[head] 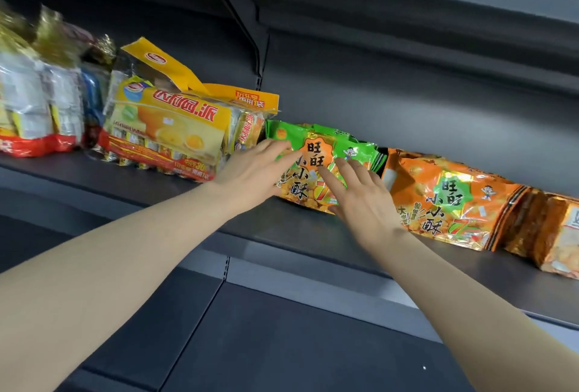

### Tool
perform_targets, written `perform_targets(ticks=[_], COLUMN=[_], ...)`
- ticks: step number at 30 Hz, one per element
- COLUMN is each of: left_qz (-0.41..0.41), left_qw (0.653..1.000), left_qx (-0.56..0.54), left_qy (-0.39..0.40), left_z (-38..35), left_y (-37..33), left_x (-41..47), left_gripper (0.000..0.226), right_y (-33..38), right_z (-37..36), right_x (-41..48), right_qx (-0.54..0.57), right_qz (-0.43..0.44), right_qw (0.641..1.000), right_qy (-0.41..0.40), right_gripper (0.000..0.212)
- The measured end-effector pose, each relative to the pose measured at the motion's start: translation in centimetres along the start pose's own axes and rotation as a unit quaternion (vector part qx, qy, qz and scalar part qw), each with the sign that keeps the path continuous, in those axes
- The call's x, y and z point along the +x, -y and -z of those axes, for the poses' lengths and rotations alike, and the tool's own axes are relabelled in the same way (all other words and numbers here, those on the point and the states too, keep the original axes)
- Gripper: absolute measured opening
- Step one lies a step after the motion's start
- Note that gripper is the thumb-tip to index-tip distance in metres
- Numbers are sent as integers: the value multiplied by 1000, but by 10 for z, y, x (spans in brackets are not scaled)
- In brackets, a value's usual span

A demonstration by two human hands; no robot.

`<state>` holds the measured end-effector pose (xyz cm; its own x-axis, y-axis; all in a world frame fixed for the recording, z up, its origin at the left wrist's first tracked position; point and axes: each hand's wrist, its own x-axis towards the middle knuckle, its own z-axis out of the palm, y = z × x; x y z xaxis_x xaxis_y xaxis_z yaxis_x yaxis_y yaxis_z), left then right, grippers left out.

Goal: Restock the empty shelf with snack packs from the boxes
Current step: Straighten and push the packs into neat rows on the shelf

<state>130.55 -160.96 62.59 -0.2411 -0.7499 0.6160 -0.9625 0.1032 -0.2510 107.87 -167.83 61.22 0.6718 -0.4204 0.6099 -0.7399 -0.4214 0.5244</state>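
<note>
So both hands lie flat-fingered on the green snack pack [316, 153] on the shelf [175, 181]; left hand [253, 169] at its edge; right hand [360, 200] on its front.

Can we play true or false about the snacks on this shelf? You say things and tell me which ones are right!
1. The left hand and the right hand both touch the green snack pack. True.
2. The orange snack pack lies left of the green one. False: it lies to its right, on the same shelf.
3. The yellow pie pack stands to the left of the green snack pack. True.
4. The right hand grips a box. False: its fingers lie straight on the green snack pack.
</note>
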Motion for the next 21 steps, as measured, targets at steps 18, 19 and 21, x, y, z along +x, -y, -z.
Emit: perform_targets(ticks=[18,19,21], left_qz=[24,30,42], left_qw=[998,998,997], left_qx=[50,54,68], left_qy=[25,24,21], left_z=[-122,-128,-135], left_y=[22,20,19], left_x=[83,85,90], left_gripper=[125,125,123], right_y=[-16,-19,-24], right_z=[-94,-95,-99], right_x=[66,68,72], right_qx=[-33,-34,-32], right_qz=[-100,-94,-84], right_qw=[989,989,990], right_qy=[105,111,107], right_gripper=[124,127,130])
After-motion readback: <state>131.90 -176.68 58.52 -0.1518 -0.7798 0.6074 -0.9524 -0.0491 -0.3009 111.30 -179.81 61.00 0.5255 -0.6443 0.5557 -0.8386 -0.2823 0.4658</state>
